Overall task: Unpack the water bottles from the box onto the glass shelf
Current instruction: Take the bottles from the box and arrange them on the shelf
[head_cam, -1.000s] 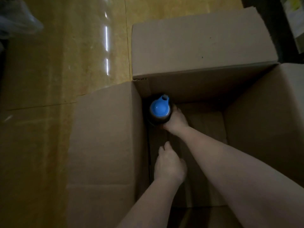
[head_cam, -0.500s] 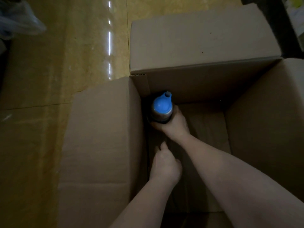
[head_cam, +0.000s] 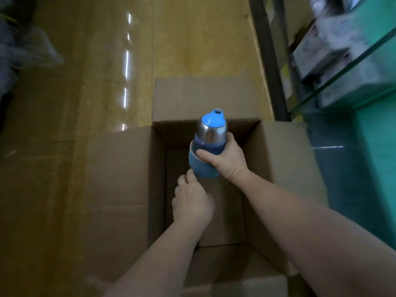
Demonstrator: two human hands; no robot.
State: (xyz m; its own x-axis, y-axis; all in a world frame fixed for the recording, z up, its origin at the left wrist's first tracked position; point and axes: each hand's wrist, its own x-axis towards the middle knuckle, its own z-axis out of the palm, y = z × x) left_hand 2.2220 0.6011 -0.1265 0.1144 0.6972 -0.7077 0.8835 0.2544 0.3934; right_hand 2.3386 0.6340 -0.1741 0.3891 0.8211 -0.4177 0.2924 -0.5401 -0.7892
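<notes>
Yellow floor (head_cam: pixel 90 82) filling upper left, glass shelf (head_cam: pixel 351 63) upper right. Right hand (head_cam: pixel 225 157) gripping bottle (head_cam: pixel 209 144) at centre, fingers curling round its middle, above open box (head_cam: pixel 285 168). Left hand (head_cam: pixel 191 202) reaching under bottle, fingertips loosely curled, touching its base.

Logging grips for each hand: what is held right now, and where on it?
Right hand grips the water bottle around its blue middle; left hand holds nothing.

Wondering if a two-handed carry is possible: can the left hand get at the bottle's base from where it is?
Probably yes. The left hand sits just below the bottle inside the box, fingertips near its base, nothing between. The right hand grips only the middle.
</notes>
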